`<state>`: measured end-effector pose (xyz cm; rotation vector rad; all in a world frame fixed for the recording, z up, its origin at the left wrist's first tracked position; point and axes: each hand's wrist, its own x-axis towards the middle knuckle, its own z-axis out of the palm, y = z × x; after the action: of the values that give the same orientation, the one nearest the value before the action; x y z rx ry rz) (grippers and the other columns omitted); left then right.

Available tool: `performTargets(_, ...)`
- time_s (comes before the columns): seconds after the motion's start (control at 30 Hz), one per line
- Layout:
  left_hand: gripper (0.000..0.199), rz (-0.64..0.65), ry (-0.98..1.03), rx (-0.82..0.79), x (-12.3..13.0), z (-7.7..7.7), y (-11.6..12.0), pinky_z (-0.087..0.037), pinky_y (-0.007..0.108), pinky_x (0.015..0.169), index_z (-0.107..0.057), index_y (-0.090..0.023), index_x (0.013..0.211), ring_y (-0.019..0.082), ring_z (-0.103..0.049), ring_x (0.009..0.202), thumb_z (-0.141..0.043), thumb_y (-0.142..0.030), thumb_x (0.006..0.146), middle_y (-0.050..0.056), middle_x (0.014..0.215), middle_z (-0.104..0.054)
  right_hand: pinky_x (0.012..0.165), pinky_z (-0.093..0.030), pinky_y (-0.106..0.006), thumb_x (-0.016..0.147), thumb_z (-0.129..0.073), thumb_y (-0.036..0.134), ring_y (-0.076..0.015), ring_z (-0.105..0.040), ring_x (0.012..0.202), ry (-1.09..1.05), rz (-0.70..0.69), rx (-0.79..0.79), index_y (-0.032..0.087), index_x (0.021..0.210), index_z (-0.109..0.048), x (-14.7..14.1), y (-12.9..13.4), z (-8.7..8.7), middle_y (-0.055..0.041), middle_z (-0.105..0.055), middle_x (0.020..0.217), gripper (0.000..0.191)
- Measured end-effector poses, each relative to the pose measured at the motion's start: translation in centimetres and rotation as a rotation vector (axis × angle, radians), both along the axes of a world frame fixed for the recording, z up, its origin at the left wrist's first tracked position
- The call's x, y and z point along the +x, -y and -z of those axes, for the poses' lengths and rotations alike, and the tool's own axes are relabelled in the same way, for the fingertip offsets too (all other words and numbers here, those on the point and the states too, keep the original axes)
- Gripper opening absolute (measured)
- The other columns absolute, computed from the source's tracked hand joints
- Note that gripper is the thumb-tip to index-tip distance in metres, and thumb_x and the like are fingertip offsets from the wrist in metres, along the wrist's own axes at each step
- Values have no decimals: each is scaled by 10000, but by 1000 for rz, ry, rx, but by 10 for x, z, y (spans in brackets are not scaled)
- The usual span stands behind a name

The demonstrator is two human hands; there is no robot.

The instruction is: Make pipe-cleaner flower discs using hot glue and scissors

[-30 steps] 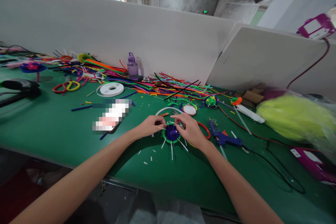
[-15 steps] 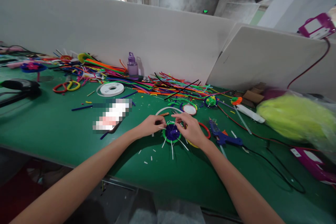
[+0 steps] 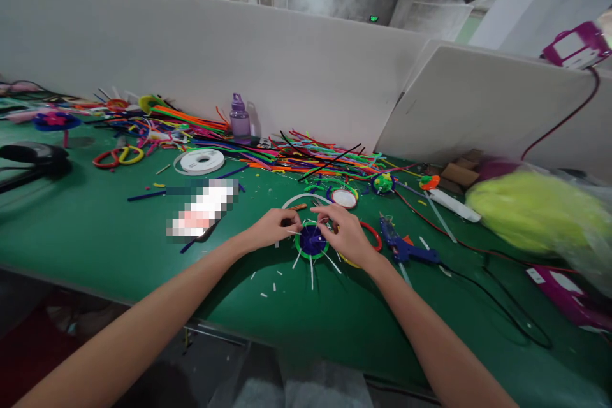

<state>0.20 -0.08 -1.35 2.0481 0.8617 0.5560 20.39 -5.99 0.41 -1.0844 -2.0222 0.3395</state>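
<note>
Between my hands is a round pipe-cleaner piece [image 3: 312, 250], dark blue inside with a bright green rim. Thin white strips [image 3: 312, 273] stick out from it like spokes. My left hand [image 3: 280, 227] is closed in a pinch at its upper left edge, beside one white strip. At the upper right edge, my right hand [image 3: 343, 233] pinches with thumb and fingers, the index finger stretched forward. The fingertips partly cover the far rim, so the exact grip is hard to see. Scissors with red and yellow handles [image 3: 375, 237] lie partly under my right hand.
A blue glue gun [image 3: 411, 251] with a black cord lies at right. A white ribbon roll [image 3: 203, 161], a blurred-out phone [image 3: 203, 209] and more scissors [image 3: 118, 157] lie left. Pipe cleaners [image 3: 315, 156] and a purple bottle [image 3: 240, 120] are along the back panel.
The whole view has shifted very slightly. Both hands stay at the round piece with almost the same finger positions.
</note>
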Motion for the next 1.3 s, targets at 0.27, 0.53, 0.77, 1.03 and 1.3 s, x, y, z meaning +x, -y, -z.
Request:
performTargets(0.27, 149, -3, 6, -5, 1, -1, 0, -284, 201, 523, -552, -129, 697, 76, -379, 554, -502, -253, 762, -35, 587, -449, 733, -441, -313, 784, -504, 65, -178, -544, 821, 19, 3, 11, 240, 1112, -579, 1, -1, 0, -26, -597, 849, 379)
performTargets(0.53, 144, 9, 11, 4, 0, 1, 0, -306, 203, 542, -554, -133, 698, 79, -395, 565, -501, -249, 764, -32, 602, -463, 734, -441, -317, 789, -497, 77, -179, -542, 806, 34, 16, 19, 230, 1088, -586, 0, 0, 0, -29, -595, 837, 348)
performTargets(0.77, 148, 2, 8, 2, 1, 1, 0, -310, 205, 541, -563, -131, 706, 79, -400, 562, -509, -257, 764, -29, 604, -472, 732, -443, -315, 790, -496, 85, -184, -544, 822, 39, 12, 17, 226, 1088, -586, -1, 0, 1, -34, -600, 847, 342)
performTargets(1.03, 162, 4, 7, -6, 1, -1, 1, -309, 205, 536, -561, -130, 705, 78, -395, 556, -508, -270, 768, -29, 597, -466, 765, -436, -322, 788, -500, 76, -180, -542, 830, 38, 5, 23, 235, 1100, -578, -1, 0, -1, -27, -600, 856, 359)
performTargets(1.3, 168, -1, 3, 9, 0, 0, 0, -321, 205, 541, -563, -132, 700, 82, -407, 560, -507, -277, 763, -28, 599, -470, 736, -446, -314, 794, -487, 74, -182, -548, 826, 33, 5, 2, 231, 1090, -581, 0, 0, 0, -33, -598, 852, 348)
